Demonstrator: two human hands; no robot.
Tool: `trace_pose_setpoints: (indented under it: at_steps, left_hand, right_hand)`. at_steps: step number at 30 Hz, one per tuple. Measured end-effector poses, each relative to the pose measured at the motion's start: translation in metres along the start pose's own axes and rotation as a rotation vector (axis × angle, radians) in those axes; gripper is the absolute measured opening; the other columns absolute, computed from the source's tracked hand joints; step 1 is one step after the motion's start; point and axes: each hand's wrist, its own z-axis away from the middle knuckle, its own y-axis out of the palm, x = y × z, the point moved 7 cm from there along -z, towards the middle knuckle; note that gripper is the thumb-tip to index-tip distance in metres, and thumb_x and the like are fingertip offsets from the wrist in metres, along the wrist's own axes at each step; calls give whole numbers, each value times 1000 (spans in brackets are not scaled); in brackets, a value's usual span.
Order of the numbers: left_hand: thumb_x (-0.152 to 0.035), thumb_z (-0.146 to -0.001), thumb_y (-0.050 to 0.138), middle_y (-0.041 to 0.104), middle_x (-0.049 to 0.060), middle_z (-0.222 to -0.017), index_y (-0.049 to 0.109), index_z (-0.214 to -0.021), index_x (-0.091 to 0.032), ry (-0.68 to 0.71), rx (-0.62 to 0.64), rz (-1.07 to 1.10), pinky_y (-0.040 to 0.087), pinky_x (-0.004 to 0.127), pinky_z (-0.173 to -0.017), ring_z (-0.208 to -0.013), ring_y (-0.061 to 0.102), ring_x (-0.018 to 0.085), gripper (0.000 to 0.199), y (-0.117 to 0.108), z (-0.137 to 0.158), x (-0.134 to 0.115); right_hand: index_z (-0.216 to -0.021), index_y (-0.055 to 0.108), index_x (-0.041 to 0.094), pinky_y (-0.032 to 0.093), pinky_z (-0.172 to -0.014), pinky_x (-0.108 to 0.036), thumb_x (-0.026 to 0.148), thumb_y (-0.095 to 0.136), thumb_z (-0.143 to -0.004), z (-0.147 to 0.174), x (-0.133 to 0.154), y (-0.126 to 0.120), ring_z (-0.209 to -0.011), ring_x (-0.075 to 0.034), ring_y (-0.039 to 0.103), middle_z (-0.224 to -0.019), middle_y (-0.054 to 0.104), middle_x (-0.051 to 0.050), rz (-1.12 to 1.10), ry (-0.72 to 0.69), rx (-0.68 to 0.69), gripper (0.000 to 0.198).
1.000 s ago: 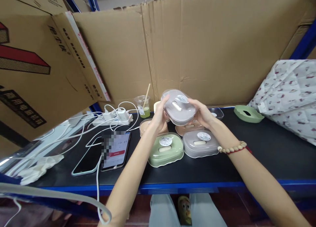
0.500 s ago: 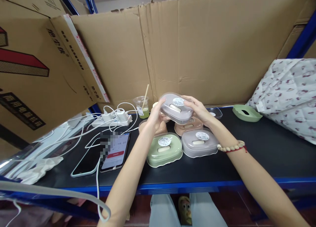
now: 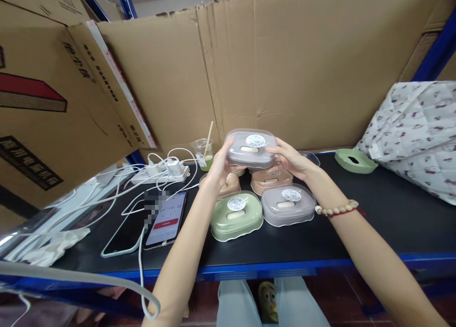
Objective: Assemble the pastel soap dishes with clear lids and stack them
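Head view: a cardboard wall (image 3: 320,70) stands behind the black tabletop (image 3: 395,213). Above peach boxes (image 3: 261,179), a lidded grey box (image 3: 251,157) hangs between left hand (image 3: 221,165) and right hand (image 3: 294,161), their fingers partly spread, clasping its opposite ends. A round white label (image 3: 255,140) marks its top.

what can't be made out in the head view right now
In the head view:
Held grey case: its underside faces away from the camera.
Round label on it: print too small to read.
Leftmost peach case: partly hidden by the left hand and wrist.
Patterned bag: cut off by the picture's right edge.
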Motion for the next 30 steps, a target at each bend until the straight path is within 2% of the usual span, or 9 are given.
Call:
trace_pose_setpoints:
  at_steps: [5, 8, 12, 15, 21, 23, 25, 28, 30]
  left_hand:
    - [-42, -71, 65, 70, 11, -97, 65, -99, -15, 13, 16, -30, 56, 31, -63, -80, 66, 22, 39, 5, -1, 4]
    - [-43, -76, 61, 70, 12, -100, 63, -103, -15, -38, 31, -64, 57, 34, -68, -85, 67, 24, 39, 10, 2, 7]
    - [-47, -81, 54, 69, 14, -103, 61, -109, -15, -117, 119, -209, 57, 39, -73, -89, 67, 26, 43, 18, 8, 14]
    - [-41, -74, 64, 68, 15, -106, 61, -111, -15, -97, 177, -319, 56, 37, -75, -91, 66, 24, 46, 22, 11, 17]
    - [-25, -60, 77, 69, 8, -86, 68, -86, -13, -65, 313, -615, 52, 26, -63, -74, 64, 16, 30, 24, 10, 32]
    - [-25, -59, 77, 66, 5, -75, 68, -81, -12, -30, 294, -704, 49, 24, -58, -65, 60, 13, 27, 21, 8, 34]
    - [-26, -61, 76, 65, 4, -73, 68, -87, -12, -13, 259, -774, 47, 24, -55, -62, 59, 13, 31, 19, 6, 33]
    - [-28, -69, 70, 68, 8, -89, 63, -108, -12, -9, 178, -872, 48, 25, -58, -73, 62, 16, 43, 13, 3, 25]
    - [-29, -76, 63, 67, 12, -102, 59, -116, -11, 44, 66, -973, 50, 28, -68, -87, 64, 20, 44, 3, 0, 12]
  right_hand:
    - [-117, 54, 28, 53, -54, -26, 45, 62, -71, 2, 3, -3, -72, -15, 60, -110, 63, -5, 25, 1, -92, 50]
    - [-113, 57, 26, 48, -50, -23, 45, 64, -70, 1, 4, -8, -66, -13, 57, -100, 65, -4, 53, -4, -141, 48]
    - [-102, 63, 24, 41, -45, -21, 47, 57, -74, -1, 3, -30, -58, -11, 52, -84, 63, -2, 157, 14, -286, 37]
    - [-96, 65, 23, 42, -45, -22, 46, 54, -77, -1, -6, -46, -55, -11, 49, -73, 61, -1, 262, 122, -316, 33]
    - [-95, 68, 22, 48, -51, -26, 47, 56, -76, 1, -19, -52, -76, -18, 60, -103, 66, -7, 547, 286, -246, 34]
    - [-86, 70, 20, 50, -58, -29, 49, 56, -75, -1, -20, -54, -83, -22, 62, -100, 68, -8, 705, 305, -270, 35]
    - [-78, 70, 20, 51, -71, -35, 52, 56, -73, -3, -20, -57, -90, -26, 62, -93, 70, -7, 850, 292, -299, 36]
    - [-81, 71, 21, 46, -85, -40, 51, 58, -72, -6, -15, -58, -99, -28, 61, -94, 70, -7, 945, 197, -364, 34]
    - [-90, 70, 22, 47, -85, -40, 47, 59, -71, -4, -9, -56, -99, -27, 62, -100, 69, -8, 960, 92, -447, 33]
